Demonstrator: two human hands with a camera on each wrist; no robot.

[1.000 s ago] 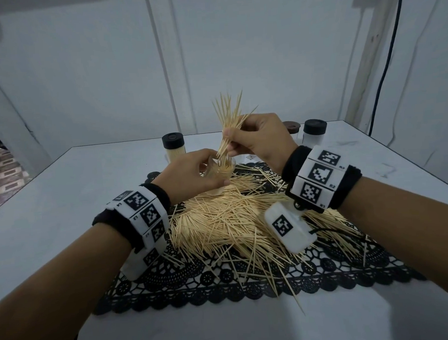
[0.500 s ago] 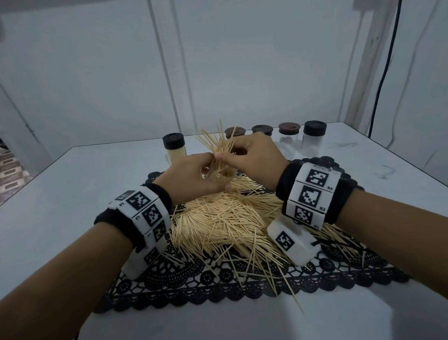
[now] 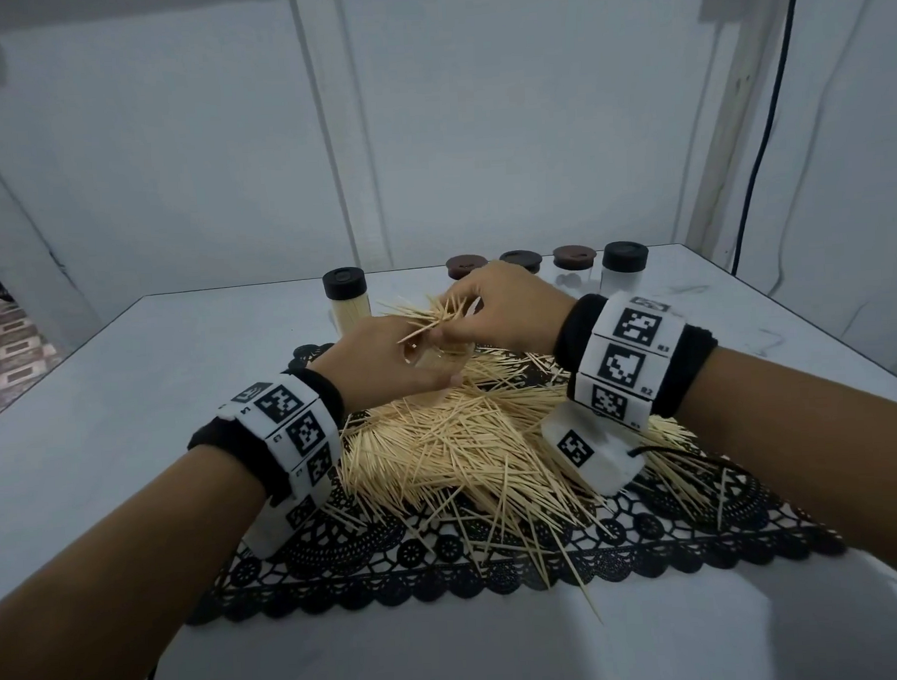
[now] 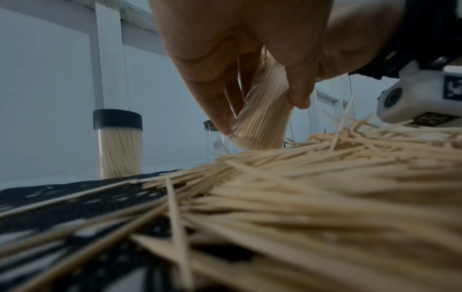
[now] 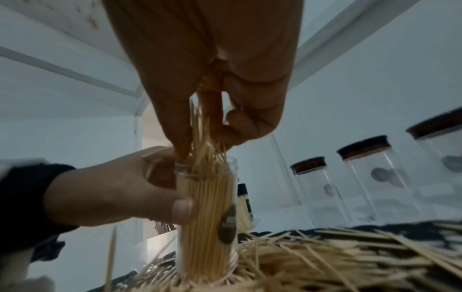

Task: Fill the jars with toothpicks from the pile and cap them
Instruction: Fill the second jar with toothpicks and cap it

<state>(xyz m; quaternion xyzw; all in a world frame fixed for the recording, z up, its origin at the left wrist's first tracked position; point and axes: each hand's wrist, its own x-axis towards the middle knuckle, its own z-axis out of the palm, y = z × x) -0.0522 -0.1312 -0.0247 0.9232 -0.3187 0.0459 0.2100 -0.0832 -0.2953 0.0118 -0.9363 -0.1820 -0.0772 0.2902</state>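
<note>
A white table (image 3: 80, 433) carries a black lace mat (image 3: 445, 556), whose scalloped near edge lies closest to the person. A loose pile of toothpicks (image 3: 466, 442) covers the middle of the mat, with stray sticks spilling toward the near edge. Both wrists wear black bands fitted with white marker blocks and hang low over the pile. At the far side of the pile the left hand (image 3: 381, 366) grips an open clear jar (image 5: 207, 213); the thumb and fingers are curled round its wall, and the jar stands upright with its base among the toothpicks, packed nearly full. The right hand (image 3: 507, 311) is directly above the jar mouth. Its thumb and fingers are pinched narrow on a bundle of toothpicks (image 3: 435, 317), whose lower ends enter the jar mouth while the upper ends fan out to the left above the left hand. Beyond the hands, to the left, a filled jar (image 3: 348, 300) with a black cap stands on the table just past the mat. Farther back and to the right, a row of empty jars (image 5: 317, 189) stands capped, with dark brown and black lids. A white panelled wall (image 3: 222, 144) closes the scene behind the table, and a black cable (image 3: 766, 120) hangs down at the right.
</note>
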